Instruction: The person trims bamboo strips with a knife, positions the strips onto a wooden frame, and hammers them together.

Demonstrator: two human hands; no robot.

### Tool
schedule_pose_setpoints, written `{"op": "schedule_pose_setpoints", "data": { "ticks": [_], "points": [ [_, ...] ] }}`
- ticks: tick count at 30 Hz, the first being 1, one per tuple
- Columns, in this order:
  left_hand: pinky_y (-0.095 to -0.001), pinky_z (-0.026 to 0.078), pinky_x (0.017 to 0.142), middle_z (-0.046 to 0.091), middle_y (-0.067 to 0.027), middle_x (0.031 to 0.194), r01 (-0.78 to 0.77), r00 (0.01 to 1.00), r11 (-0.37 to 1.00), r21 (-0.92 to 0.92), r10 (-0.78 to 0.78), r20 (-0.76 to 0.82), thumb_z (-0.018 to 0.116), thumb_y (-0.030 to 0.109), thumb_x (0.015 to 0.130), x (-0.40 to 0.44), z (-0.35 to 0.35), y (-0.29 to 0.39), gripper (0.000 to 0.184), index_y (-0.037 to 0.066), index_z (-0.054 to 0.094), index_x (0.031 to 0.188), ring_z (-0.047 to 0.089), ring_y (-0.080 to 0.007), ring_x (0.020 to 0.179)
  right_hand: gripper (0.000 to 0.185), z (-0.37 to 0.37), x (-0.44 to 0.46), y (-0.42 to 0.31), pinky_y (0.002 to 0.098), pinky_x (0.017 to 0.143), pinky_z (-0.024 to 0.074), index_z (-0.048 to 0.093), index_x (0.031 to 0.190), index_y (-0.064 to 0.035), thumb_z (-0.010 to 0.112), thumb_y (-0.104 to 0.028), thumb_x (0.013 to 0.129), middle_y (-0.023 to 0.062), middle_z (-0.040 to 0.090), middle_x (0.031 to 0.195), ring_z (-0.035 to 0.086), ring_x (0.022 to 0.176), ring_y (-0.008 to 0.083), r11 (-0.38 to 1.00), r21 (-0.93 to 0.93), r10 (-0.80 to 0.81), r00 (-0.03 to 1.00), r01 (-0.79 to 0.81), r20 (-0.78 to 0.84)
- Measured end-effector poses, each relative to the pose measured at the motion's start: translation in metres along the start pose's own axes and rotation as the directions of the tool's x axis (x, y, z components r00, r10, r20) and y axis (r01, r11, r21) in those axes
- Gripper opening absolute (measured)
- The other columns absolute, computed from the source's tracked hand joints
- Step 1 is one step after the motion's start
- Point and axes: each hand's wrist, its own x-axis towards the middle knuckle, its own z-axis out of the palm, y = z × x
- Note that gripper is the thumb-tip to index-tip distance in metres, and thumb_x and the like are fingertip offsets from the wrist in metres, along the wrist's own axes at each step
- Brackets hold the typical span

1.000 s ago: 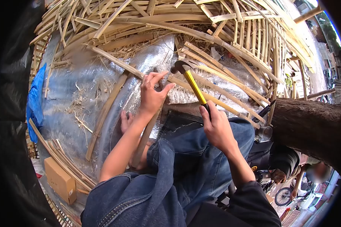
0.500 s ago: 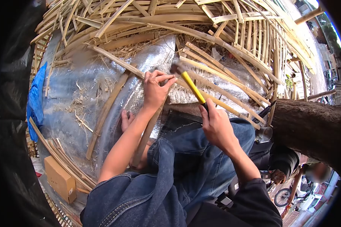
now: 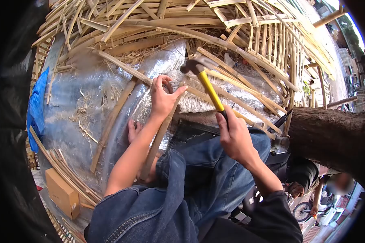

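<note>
My right hand (image 3: 236, 137) is wrapped round the black grip of a claw hammer (image 3: 209, 89) with a yellow shaft. The raised hammer head lies just right of my left hand (image 3: 163, 101). That hand rests by the upper end of a wooden strip (image 3: 160, 133), thumb stretched out and fingers loosely bent apart from it. A small upright point beside the thumb tip looks like a nail, too small to be sure. Another bamboo strip (image 3: 123, 65) runs up to the left from the same spot, and a longer slat (image 3: 114, 121) lies left of my arm.
Piled bamboo strips (image 3: 158, 24) fill the far side. Silvery sheeting (image 3: 65, 117) with shavings covers the ground. A cardboard box (image 3: 63, 192) and blue tarp (image 3: 37, 109) are at left. A tree trunk (image 3: 324, 131) stands at right, with another person (image 3: 302, 178) below it.
My left thumb and fingers have parted from their pinch. The hammer has shifted slightly right, its head turning so the claw now shows.
</note>
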Motion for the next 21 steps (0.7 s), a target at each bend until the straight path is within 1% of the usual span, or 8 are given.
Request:
{"op": "schedule_pose_setpoints", "data": {
  "ticks": [3,5,9,10,12,15,17,21],
  "points": [
    [-0.0404,0.047,0.084,0.054,-0.0114,0.097,0.057,0.998,0.998,0.02,-0.057,0.037,0.09,0.033,0.072,-0.003,-0.001,0.002,0.056,0.001,0.055,0.103,0.056,-0.0281,0.089,0.023,-0.001,0.007,0.004,0.0573,0.065,0.0422,0.049,0.104,-0.0004,0.049,-0.024,0.105,0.0282,0.06,0.07,0.059,0.07,0.0499,0.998,0.047,-0.041,0.998,0.043,-0.038],
    [-0.0348,0.047,0.082,0.058,-0.0116,0.1,0.048,0.996,0.988,0.144,-0.035,-0.088,0.085,0.043,0.078,-0.017,0.0,0.003,0.055,0.004,0.055,0.103,0.058,-0.0231,0.094,0.023,0.008,0.016,0.029,0.0561,0.066,0.0414,0.051,0.108,-0.0012,0.048,-0.024,0.105,0.0277,0.06,0.072,0.058,0.072,0.0489,0.985,-0.167,-0.034,0.998,0.042,0.052],
    [-0.0356,0.051,0.075,0.063,-0.0136,0.093,0.052,0.997,0.946,0.32,-0.033,-0.065,0.074,0.049,0.087,-0.041,-0.006,-0.003,0.055,0.003,0.052,0.108,0.064,-0.0243,0.082,0.022,-0.017,0.022,0.005,0.055,0.066,0.0406,0.052,0.102,-0.0017,0.048,-0.023,0.105,0.027,0.059,0.073,0.057,0.072,0.0486,0.995,-0.023,0.098,0.993,-0.096,0.069],
    [-0.0342,0.051,0.066,0.064,-0.0126,0.086,0.228,0.945,0.936,0.269,-0.279,0.169,0.069,0.05,0.091,-0.041,-0.014,-0.002,0.055,0.002,0.051,0.11,0.063,-0.0228,0.07,0.023,-0.016,0.022,0.007,0.0547,0.065,0.0398,0.051,0.098,-0.0006,0.049,-0.022,0.105,0.0266,0.058,0.072,0.056,0.072,0.0484,0.999,0.037,0.023,1.0,-0.022,-0.003],
    [-0.0295,0.044,0.042,0.058,-0.0059,0.064,0.556,0.724,0.83,0.052,-0.514,0.46,0.061,0.05,0.097,-0.044,-0.022,0.013,0.051,0.001,0.05,0.108,0.051,-0.0151,0.042,0.023,-0.015,0.025,0.012,0.0547,0.064,0.0394,0.05,0.098,-0.0003,0.049,-0.022,0.105,0.0266,0.058,0.071,0.056,0.071,0.0484,1.0,0.027,-0.013,1.0,0.013,-0.002],
    [-0.0262,0.037,0.037,0.056,-0.0038,0.065,0.615,0.692,0.786,0.055,-0.572,0.441,0.061,0.051,0.097,-0.041,-0.018,0.008,0.049,0.004,0.05,0.101,0.048,-0.0103,0.043,0.023,-0.006,0.026,0.024,0.0549,0.063,0.0397,0.049,0.097,0.0002,0.05,-0.022,0.105,0.0271,0.056,0.068,0.056,0.069,0.0491,0.999,-0.015,-0.033,0.998,0.034,0.045],
    [-0.0261,0.034,0.036,0.053,-0.0019,0.062,0.691,0.626,0.723,0.003,-0.601,0.498,0.062,0.052,0.096,-0.039,-0.023,0.009,0.048,0.005,0.05,0.095,0.044,-0.0089,0.041,0.023,-0.002,0.025,0.03,0.0559,0.062,0.0399,0.048,0.097,-0.0002,0.051,-0.021,0.104,0.0274,0.055,0.066,0.055,0.066,0.05,0.98,-0.197,-0.009,0.997,0.023,0.075],
    [-0.0244,0.028,0.034,0.044,0.0018,0.054,0.776,0.528,0.629,-0.047,-0.606,0.596,0.065,0.053,0.094,-0.037,-0.026,0.011,0.05,0.009,0.049,0.077,0.036,-0.0062,0.038,0.022,-0.005,0.019,0.02,0.0578,0.062,0.0407,0.047,0.1,-0.0005,0.052,-0.022,0.104,0.0278,0.057,0.066,0.056,0.066,0.0503,0.989,-0.131,-0.075,0.997,0.073,-0.009]
  ]
}}
